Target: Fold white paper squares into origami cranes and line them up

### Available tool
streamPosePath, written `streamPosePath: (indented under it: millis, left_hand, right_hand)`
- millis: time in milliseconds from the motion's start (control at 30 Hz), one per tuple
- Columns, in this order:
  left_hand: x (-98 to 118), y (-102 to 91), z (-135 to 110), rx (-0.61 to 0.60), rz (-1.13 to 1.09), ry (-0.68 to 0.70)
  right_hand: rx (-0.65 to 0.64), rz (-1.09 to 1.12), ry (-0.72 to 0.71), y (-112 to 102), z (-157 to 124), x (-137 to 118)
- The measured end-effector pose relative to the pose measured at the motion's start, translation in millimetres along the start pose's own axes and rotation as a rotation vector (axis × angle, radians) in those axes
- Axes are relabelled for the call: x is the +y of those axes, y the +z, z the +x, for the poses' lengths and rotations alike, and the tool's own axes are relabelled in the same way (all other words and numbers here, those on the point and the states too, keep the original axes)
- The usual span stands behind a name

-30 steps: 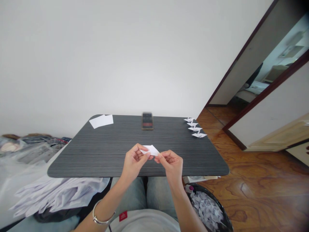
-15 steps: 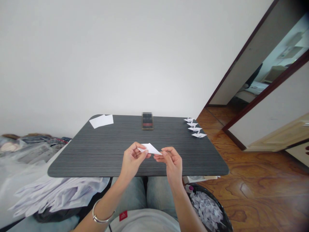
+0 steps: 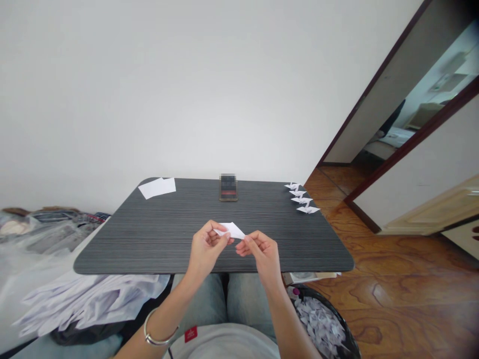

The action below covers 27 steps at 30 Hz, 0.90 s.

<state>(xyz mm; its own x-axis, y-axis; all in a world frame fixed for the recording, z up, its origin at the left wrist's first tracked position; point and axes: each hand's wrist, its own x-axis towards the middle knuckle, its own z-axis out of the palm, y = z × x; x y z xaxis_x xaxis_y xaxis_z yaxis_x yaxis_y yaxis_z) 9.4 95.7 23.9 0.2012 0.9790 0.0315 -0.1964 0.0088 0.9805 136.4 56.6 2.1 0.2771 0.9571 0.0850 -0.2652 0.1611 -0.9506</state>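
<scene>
Above the near middle of the dark table, a piece of folded white paper [image 3: 233, 230] is held between both hands. My left hand [image 3: 207, 245] pinches its left part between thumb and fingers. With thumb and forefinger, my right hand [image 3: 262, 252] grips the pointed right end, covering the tip. Several white folded paper cranes [image 3: 308, 210] stand in a row along the table's right edge. White paper sheets [image 3: 157, 187] lie at the far left corner.
A dark device on a stand [image 3: 228, 188], its screen blurred, stands at the back of the table [image 3: 123, 239] near the wall. Below on the right is a black-lined bin [image 3: 324, 324] full of folded paper pieces. White cloth [image 3: 93, 299] is heaped at lower left.
My right hand has shifted slightly left along the paper, now covering more of its pointed right end. My left hand has barely moved.
</scene>
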Motion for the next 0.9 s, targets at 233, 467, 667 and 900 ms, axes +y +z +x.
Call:
streamPosePath:
  millis: [233, 467, 667, 900]
  left_hand:
    - [-1, -1.5, 1, -0.008, -0.002, -0.019]
    - [-5, -3.0, 1, -0.057, 0.000, -0.028]
    - [-5, -6.4, 1, -0.138, 0.004, -0.039]
    - [-3, -10.4, 4, -0.177, 0.049, -0.041]
  right_hand:
    - [-0.011, -0.023, -0.004, -2, 0, 2]
    - [-0.050, -0.070, -0.003, 0, 1, 5]
    - [-0.041, -0.098, 0.004, -1, 0, 5]
    - [-0.043, -0.054, 0.026, -1, 1, 7]
